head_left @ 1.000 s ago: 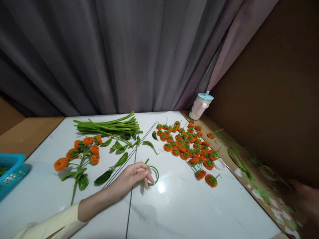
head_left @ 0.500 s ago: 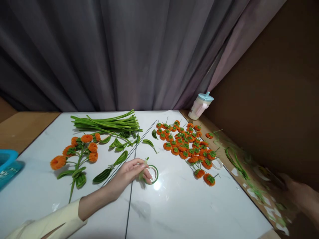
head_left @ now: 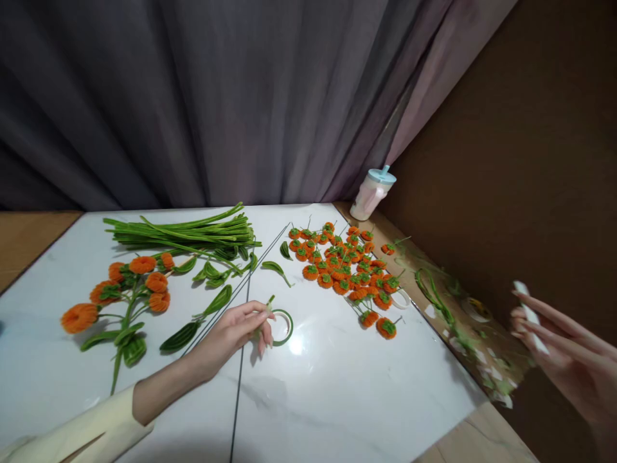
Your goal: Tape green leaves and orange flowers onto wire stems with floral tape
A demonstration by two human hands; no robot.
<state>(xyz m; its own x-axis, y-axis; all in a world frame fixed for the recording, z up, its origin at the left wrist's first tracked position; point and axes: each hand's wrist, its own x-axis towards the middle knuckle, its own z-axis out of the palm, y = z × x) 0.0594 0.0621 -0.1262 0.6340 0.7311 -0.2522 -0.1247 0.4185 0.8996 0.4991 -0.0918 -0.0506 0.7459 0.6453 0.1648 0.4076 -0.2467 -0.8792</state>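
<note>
My left hand (head_left: 243, 329) is over the middle of the white table, thumb and index finger pinched on a short green stem (head_left: 270, 300) whose tip pokes up above them. Right beside those fingers is a roll of green tape (head_left: 290, 329), partly covered by them. At the far right, my right hand (head_left: 566, 350) is raised off the table, its fingers closed on a slim white stick-like object (head_left: 531, 319); its exact kind is unclear. Orange pumpkin-like pieces with green tops (head_left: 341, 270) lie loosely grouped beyond the tape.
On the left lie an assembled orange-flowered branch (head_left: 126, 315), a bundle of green fuzzy stems (head_left: 183, 233) and loose green leaves (head_left: 179, 337). A white tape roll (head_left: 401, 299) sits near the right edge. Beyond it are green and white scraps (head_left: 475, 360) and a lidded cup (head_left: 372, 196).
My right hand, blurred beside the scraps earlier, is now raised and shows the white stick-like object. My left hand keeps its pinch by the tape. The whole view has shifted.
</note>
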